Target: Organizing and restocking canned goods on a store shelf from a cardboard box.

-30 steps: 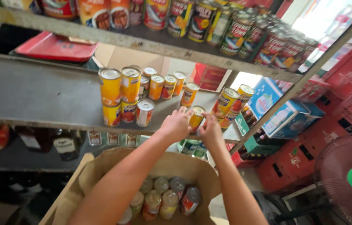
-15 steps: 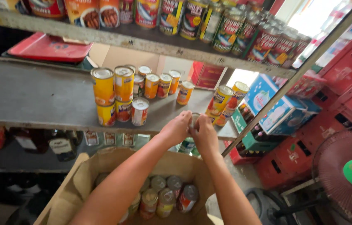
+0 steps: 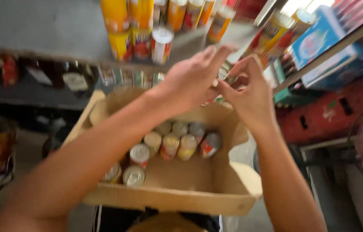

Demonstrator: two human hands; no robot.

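Above nine boxed cans (image 3: 170, 146), two hands (image 3: 222, 86).

Both forearms outstretched, left hand (image 3: 190, 81) and right hand (image 3: 248, 92) together (fingertips touching), grip half-curled.

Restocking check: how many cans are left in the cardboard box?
9 show in the box: six in a back row, three nearer front-left. The left arm crosses the box, so more may be hidden.

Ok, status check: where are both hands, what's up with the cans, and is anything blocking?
Left hand and right hand together above cardboard box, grip unclear. Cans lying inside. Shelf cans close ahead.
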